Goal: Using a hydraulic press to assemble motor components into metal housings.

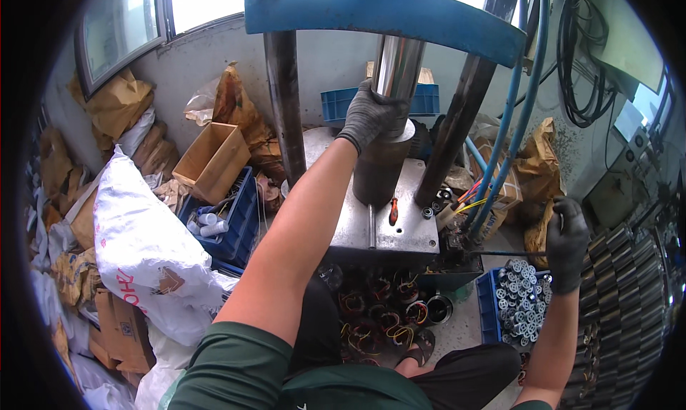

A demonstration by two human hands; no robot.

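My left hand (371, 114), in a grey glove, reaches up to the press. Its fingers curl against a silvery metal cylinder (394, 127) at the lower end of the shiny press ram (397, 60); the far fingertips are hidden. Beneath stands a thick dark metal cylinder (379, 174) on the steel press table (336, 224). An orange-handled screwdriver (394, 211) lies or leans at its front. At the right, my gloved right hand (568, 245) is closed at the end of a thin dark lever (507, 253) that runs out from the press.
Dark press columns (284, 110) and a blue crossbeam (386, 10) frame the ram. Blue hoses (511, 138) hang at right. A blue crate (489, 306) holds grey wheel-like parts; wired coils (386, 317) lie below the table. White sacks (143, 245) and a wooden box (212, 163) crowd the left.
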